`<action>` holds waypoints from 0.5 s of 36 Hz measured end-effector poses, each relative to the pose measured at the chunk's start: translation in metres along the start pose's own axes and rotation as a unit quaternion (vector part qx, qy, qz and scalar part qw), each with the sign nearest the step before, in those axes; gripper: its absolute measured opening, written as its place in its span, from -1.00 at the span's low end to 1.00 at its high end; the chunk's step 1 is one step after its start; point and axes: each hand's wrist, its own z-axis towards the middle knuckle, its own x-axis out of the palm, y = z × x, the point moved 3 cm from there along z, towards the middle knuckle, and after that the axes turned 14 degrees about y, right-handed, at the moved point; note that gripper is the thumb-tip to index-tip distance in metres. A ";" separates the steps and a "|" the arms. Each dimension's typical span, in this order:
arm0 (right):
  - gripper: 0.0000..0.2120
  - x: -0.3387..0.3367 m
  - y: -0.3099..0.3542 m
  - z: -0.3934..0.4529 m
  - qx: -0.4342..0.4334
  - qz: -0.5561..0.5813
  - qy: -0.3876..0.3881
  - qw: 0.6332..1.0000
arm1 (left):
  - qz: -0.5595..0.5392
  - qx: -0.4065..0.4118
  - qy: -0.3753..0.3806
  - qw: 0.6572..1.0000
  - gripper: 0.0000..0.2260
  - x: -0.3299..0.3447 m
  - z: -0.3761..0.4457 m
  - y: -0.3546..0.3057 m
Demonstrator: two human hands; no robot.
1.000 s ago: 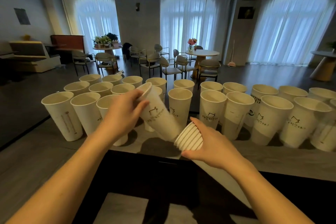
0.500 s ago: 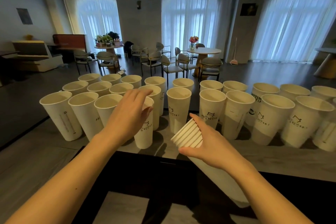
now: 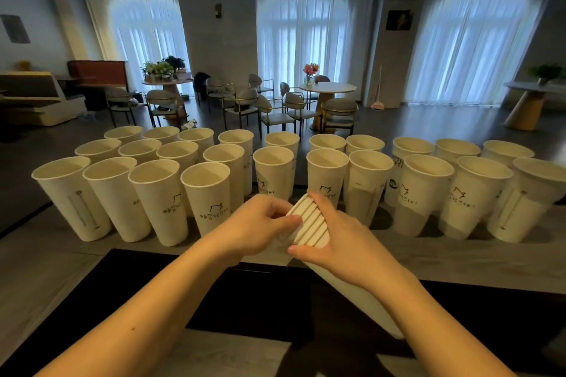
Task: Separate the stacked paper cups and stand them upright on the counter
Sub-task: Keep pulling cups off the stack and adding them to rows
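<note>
Both hands meet now at the rim end of the stack of paper cups (image 3: 309,222), just in front of the front row. The right hand (image 3: 343,242) wraps around the stack from the side and below, its fingers closed on the nested rims, and the body of the stack runs down toward the person under the right forearm. The left hand (image 3: 260,228) pinches the outermost rim between thumb and fingertips.

One second ago the left hand was carrying a single cup, tilted, away from the stack. Half a second ago it was setting this cup down beside the others. Now that cup (image 3: 211,200) stands upright on the table (image 3: 459,257) at the right end of the left front group, and the left hand has come back empty to the stack. So one more cup is placed, and the next cycle begins.

Many cups already stand upright in rows across the table, and several rims are still visible in the stack, so I judge that the task is far along but not finished. The next move is probably to pull the outer cup free while the right hand holds the rest. A risk is that two cups come off together, because the rims sit tightly.
</note>
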 end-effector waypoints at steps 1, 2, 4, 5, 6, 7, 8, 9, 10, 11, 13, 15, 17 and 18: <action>-0.01 0.000 -0.001 -0.001 0.000 -0.014 0.000 1.000 | -0.020 -0.004 -0.015 1.000 -0.89 0.000 0.000 0.002; -0.01 -0.001 -0.003 -0.002 0.002 -0.028 0.001 1.000 | -0.042 -0.009 -0.028 0.999 -0.92 0.000 0.001 0.003; -0.02 -0.004 -0.007 -0.005 0.005 -0.047 0.000 0.999 | -0.061 -0.009 -0.054 0.997 -0.94 -0.002 0.003 0.003; -0.02 -0.006 -0.009 -0.006 0.004 -0.048 -0.001 0.999 | -0.049 -0.003 -0.078 0.996 -0.96 -0.005 0.002 0.001; -0.01 -0.009 -0.013 -0.007 0.004 -0.045 -0.001 0.999 | -0.021 0.010 -0.115 0.993 -0.95 -0.010 0.001 -0.003; -0.01 -0.012 -0.016 -0.008 0.006 -0.042 -0.001 0.999 | 0.014 0.028 -0.158 0.987 -0.93 -0.015 -0.001 -0.008; -0.01 -0.015 -0.021 -0.009 0.012 -0.045 -0.001 0.999 | 0.059 0.048 -0.199 0.977 -0.95 -0.021 -0.004 -0.015; -0.01 -0.017 -0.025 -0.011 0.022 -0.055 0.000 0.998 | 0.108 0.062 -0.230 0.965 -0.96 -0.026 -0.007 -0.021; 0.00 -0.019 -0.030 -0.012 0.037 -0.069 0.003 0.997 | 0.156 0.074 -0.246 0.954 -0.92 -0.029 -0.009 -0.027; 0.01 -0.021 -0.036 -0.013 0.054 -0.082 0.007 0.995 | 0.191 0.080 -0.253 0.945 -0.90 -0.031 -0.010 -0.030; 0.02 -0.023 -0.044 -0.014 0.078 -0.082 0.008 0.993 | 0.246 0.080 -0.254 0.932 -0.90 -0.033 -0.009 -0.030; 0.02 -0.027 -0.049 -0.015 0.088 -0.059 0.009 0.994 | 0.326 0.067 -0.245 0.911 -0.89 -0.032 -0.002 -0.026; 0.03 -0.029 -0.052 -0.016 0.091 -0.049 0.015 0.995 | 0.415 0.031 -0.197 0.888 -0.85 -0.027 0.008 -0.017; 0.03 -0.029 -0.053 -0.016 0.090 -0.047 0.017 0.995 | 0.446 0.004 -0.172 0.878 -0.83 -0.024 0.013 -0.013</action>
